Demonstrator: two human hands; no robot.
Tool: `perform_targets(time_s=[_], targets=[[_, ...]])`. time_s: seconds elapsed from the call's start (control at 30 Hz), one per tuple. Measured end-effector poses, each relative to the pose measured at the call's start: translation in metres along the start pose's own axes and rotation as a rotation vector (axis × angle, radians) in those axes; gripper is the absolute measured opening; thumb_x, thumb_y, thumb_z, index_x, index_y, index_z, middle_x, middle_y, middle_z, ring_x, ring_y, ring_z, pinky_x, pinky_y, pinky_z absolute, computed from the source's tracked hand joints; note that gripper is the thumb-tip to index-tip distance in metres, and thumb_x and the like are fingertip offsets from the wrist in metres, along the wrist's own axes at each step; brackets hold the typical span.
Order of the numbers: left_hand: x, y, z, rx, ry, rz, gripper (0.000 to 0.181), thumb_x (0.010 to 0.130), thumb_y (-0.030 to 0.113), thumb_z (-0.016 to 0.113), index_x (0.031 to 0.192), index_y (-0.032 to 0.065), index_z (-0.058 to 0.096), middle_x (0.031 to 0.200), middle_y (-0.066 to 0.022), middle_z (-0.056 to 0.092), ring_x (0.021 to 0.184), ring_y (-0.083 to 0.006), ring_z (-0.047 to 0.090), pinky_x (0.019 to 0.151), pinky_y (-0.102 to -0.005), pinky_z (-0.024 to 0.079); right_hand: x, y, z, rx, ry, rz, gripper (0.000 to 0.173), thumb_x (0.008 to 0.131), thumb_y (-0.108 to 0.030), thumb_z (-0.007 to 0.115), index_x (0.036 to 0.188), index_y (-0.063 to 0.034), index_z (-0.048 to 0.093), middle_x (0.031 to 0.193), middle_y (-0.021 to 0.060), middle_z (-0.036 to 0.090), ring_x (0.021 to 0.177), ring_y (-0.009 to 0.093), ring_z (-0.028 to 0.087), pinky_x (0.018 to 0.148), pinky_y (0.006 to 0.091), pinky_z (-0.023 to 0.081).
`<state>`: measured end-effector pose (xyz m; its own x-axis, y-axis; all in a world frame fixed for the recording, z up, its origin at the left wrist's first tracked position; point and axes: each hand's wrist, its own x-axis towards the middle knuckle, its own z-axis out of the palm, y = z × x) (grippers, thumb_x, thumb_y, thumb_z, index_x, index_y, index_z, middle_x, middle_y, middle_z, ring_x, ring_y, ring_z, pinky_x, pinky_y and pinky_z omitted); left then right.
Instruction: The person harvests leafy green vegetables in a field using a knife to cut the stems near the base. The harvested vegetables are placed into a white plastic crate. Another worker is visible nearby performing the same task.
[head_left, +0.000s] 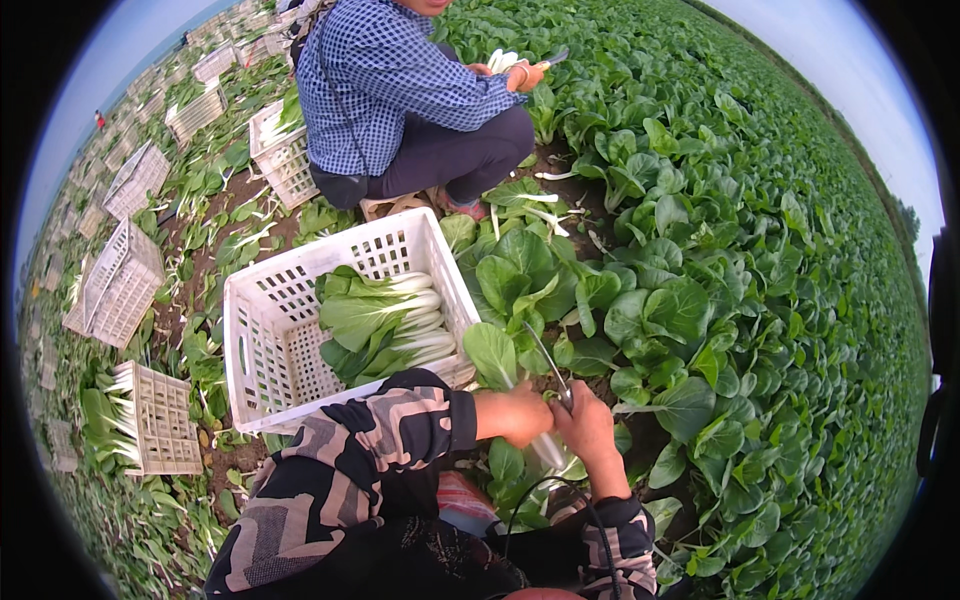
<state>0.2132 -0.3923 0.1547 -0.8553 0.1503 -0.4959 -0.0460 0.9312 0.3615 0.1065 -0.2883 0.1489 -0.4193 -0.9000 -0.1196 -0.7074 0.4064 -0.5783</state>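
My left hand (525, 414) is closed around a head of bok choy (550, 450), its white stalk end pointing down towards me and its leaves up towards the crate. Close against it, my right hand (589, 424) grips a knife with a curved metal blade (546, 352) that points up and left over the plants. The knife's handle is mostly hidden in the fist. Left of my hands stands a white plastic crate (341, 405), with cut bok choy (405, 319) laid in its right part, white stalks facing right.
Ahead, a co-worker in a checked shirt (390, 90) squats, holding white-stalked greens and a knife (556, 58). Growing bok choy (750, 300) covers the right side. More crates (169, 420) stand to the left among cut leaves. A dark cord (559, 480) loops below my hands.
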Motion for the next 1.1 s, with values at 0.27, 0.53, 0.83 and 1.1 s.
perform_targets(time_s=[0.27,0.53,0.83,1.1], targets=[[0.000,-0.001,0.003,0.000,0.007,0.009,0.030,0.063,0.006,0.060,0.092,0.0138,0.064,0.081,-0.0065,0.061,0.084,-0.0268,0.059,0.079,-0.0435,0.037,-0.001,-0.001,0.000,0.003,0.008,-0.004,0.033,0.078,-0.032,0.062,0.099,-0.0069,0.053,0.075,0.0206,0.063,0.071,0.039,0.061,0.064,0.0463,0.048],[0.001,-0.002,0.001,-0.010,-0.021,0.017,0.030,0.064,0.006,0.060,0.093,0.0135,0.063,0.082,-0.0066,0.061,0.084,-0.0266,0.058,0.077,-0.0431,0.037,-0.001,0.002,0.002,-0.017,-0.008,-0.001,0.035,0.078,-0.032,0.061,0.102,-0.0078,0.052,0.075,0.0205,0.063,0.071,0.039,0.062,0.064,0.0464,0.049],[0.000,-0.002,-0.001,-0.011,-0.026,0.021,0.043,0.064,0.006,0.057,0.105,0.0194,0.063,0.084,-0.0066,0.061,0.088,-0.0272,0.059,0.079,-0.0445,0.037,-0.003,-0.002,-0.004,0.005,0.034,-0.016,0.036,0.079,-0.032,0.061,0.102,-0.0066,0.051,0.077,0.0207,0.063,0.072,0.040,0.061,0.064,0.0467,0.048],[0.011,0.001,0.007,-0.028,-0.126,-0.019,0.049,0.066,0.002,0.059,0.112,0.0187,0.060,0.093,-0.0077,0.059,0.094,-0.0256,0.056,0.081,-0.0421,0.035,-0.027,0.009,-0.030,0.102,0.098,0.104,0.032,0.081,-0.028,0.061,0.101,-0.0039,0.053,0.083,0.0196,0.062,0.075,0.039,0.060,0.065,0.0448,0.047]])
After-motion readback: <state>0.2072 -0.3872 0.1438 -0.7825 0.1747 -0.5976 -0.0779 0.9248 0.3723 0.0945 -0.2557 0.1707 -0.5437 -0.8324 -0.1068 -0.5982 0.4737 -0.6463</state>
